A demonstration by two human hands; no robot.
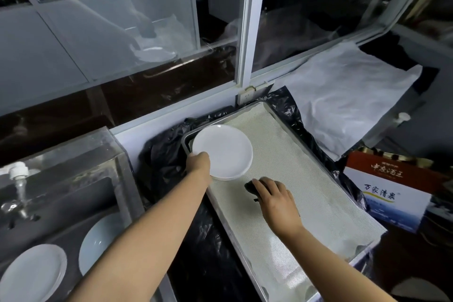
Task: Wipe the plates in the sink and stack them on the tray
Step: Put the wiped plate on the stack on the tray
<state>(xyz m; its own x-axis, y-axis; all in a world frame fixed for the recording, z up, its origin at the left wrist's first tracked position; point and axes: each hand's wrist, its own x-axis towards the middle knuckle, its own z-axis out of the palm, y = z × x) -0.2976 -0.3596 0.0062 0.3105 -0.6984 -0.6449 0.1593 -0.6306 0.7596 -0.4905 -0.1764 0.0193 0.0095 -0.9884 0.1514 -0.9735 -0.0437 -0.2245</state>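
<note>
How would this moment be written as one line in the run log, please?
left hand: grips white round plate on metal tray | right hand: holds dark cloth | sink: two plates left

A tap [18, 179] stands at the far left. A window frame [247, 32] rises far to the right of the tap, with a black plastic sheet [164, 162] below it. Right of that frame lies a white sheet [343, 95]. Beneath the white sheet stands 1 printed box [389, 193].
</note>
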